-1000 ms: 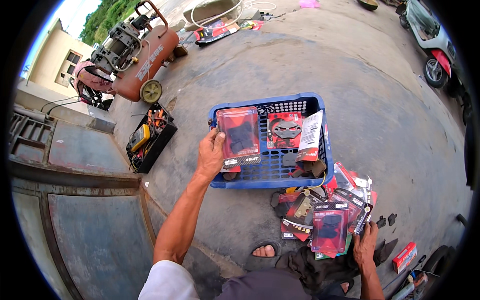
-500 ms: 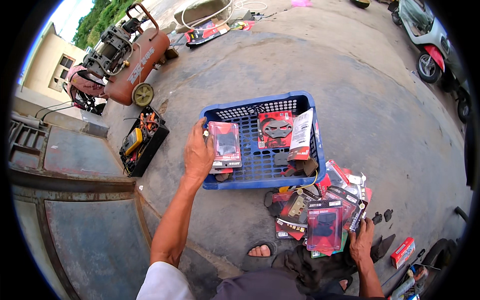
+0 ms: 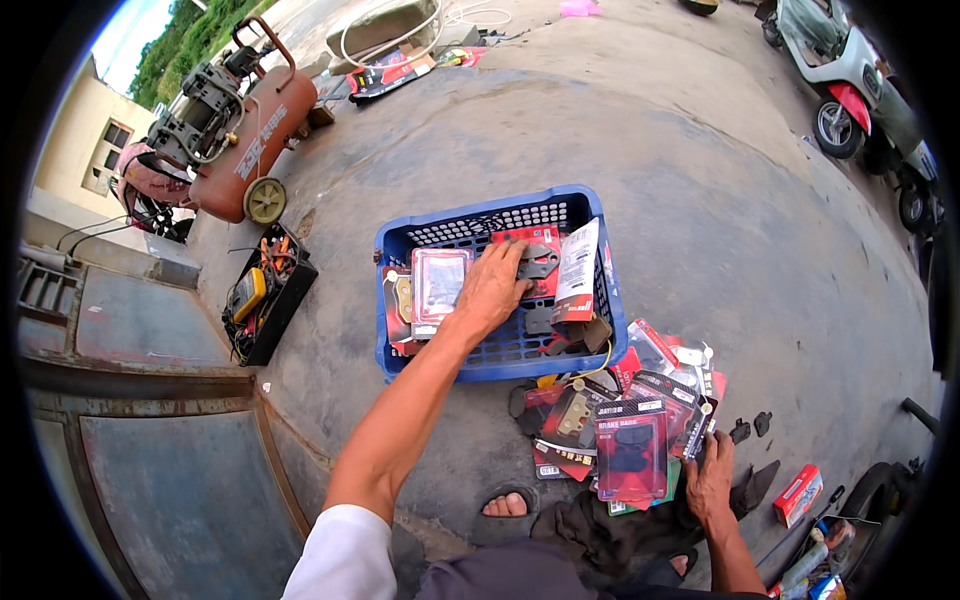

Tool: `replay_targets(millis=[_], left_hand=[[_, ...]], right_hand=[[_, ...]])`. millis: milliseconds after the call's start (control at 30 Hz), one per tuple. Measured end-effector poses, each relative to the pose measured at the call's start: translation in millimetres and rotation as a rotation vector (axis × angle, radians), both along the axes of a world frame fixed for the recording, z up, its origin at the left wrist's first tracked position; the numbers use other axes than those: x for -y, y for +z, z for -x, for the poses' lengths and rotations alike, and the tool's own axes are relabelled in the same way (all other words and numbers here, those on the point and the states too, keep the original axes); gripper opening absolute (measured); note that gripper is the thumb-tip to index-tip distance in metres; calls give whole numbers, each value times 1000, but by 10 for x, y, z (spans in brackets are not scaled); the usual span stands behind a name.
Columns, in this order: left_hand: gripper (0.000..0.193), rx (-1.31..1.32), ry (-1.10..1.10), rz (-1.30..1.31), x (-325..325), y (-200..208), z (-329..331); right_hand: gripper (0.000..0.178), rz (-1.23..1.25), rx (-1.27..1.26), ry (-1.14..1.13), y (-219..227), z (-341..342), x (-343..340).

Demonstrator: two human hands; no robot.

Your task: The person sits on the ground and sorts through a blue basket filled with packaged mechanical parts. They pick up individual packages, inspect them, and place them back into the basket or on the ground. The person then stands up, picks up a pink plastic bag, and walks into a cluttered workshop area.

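A blue plastic basket (image 3: 597, 332) stands on the concrete in front of me with several red and black blister packs of small metal parts in it. My left hand (image 3: 492, 291) reaches into the basket, its fingers spread over a red pack (image 3: 540, 256), right beside a pink-backed pack (image 3: 438, 284) lying flat at the basket's left. My right hand (image 3: 712, 478), low at the right, grips a fanned stack of blister packs (image 3: 630, 450) just outside the basket's near right corner. A white leaflet (image 3: 579, 268) leans inside the basket.
A red air compressor (image 3: 250, 140) stands far left, an open black toolbox (image 3: 265, 295) to the left of the basket. A scooter (image 3: 848, 90) is parked at top right. A small red box (image 3: 797, 493), loose dark parts (image 3: 750, 428) and my sandalled foot (image 3: 508, 503) lie near me.
My left hand lowered the pack it was holding into the basket's left side, let it go, and moved right onto the red pack. The right hand kept its stack.
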State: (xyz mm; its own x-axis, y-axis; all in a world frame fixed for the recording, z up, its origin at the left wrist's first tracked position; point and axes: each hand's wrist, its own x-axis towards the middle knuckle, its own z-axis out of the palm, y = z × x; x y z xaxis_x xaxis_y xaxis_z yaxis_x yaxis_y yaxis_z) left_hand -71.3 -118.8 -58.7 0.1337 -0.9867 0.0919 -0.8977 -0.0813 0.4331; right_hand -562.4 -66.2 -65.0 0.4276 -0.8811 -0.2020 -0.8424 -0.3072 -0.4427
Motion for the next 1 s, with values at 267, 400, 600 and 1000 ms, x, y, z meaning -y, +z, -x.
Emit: replay_targets(millis=[267,400,600,1000], left_hand=[[64,-94,100,144,-116,26,-41],[60,-23,88,191,-246,196,-81],[59,286,120,36,-532,655,-266],[87,45,-98,-108,-173,271,539]], right_hand=[[60,-6,3,14,9,-21,14],[60,-18,-5,0,6,1,19],[60,-17,4,-2,39,-50,29],[60,0,-1,15,4,-25,30]])
